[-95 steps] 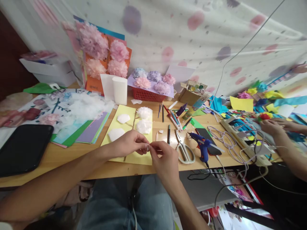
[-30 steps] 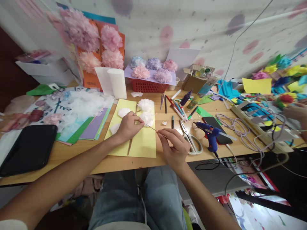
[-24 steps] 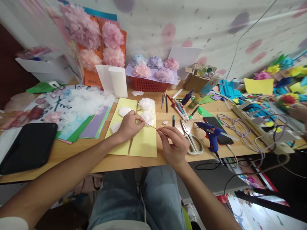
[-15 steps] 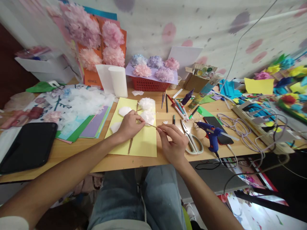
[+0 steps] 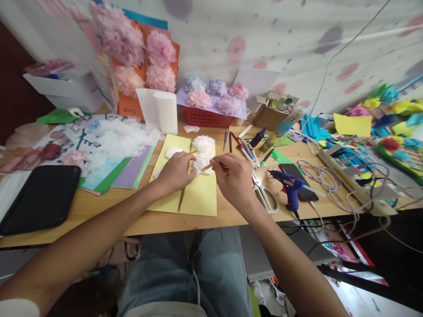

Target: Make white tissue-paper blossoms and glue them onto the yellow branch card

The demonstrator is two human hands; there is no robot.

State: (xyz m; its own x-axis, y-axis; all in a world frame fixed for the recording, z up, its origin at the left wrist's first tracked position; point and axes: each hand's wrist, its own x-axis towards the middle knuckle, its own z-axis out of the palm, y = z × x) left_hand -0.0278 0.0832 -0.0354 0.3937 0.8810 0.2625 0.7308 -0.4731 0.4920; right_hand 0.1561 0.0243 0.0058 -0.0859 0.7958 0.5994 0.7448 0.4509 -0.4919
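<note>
My right hand [image 5: 233, 176] pinches a short, thin brown strip [image 5: 207, 167] between thumb and fingertips; its tip points left, over the lower white tissue-paper flower. My left hand [image 5: 178, 172] is above the yellow sheet [image 5: 198, 200], thumb and forefinger apart with nothing visible between them. On the sheet a painted brown stem [image 5: 181, 198] runs upward, partly behind my left hand. Two fluffy white tissue-paper flowers, an upper one [image 5: 203, 143] and a lower one [image 5: 202, 161], are at its upper right. Flat white tissue pieces [image 5: 172, 152] lie at the left, partly covered by my left hand.
Scissors [image 5: 266, 196], a blue glue gun [image 5: 291, 187] and a phone [image 5: 299, 180] lie at the right, near a power strip [image 5: 357, 176] and cables. Markers [image 5: 247, 147] lie behind. A black tray [image 5: 41, 198] and coloured paper [image 5: 130, 169] are left. A red basket [image 5: 209, 118] stands behind.
My left hand has let go of the strip's left end, and its thumb and forefinger have parted. My right hand has moved slightly left and up, the strip still in it.
</note>
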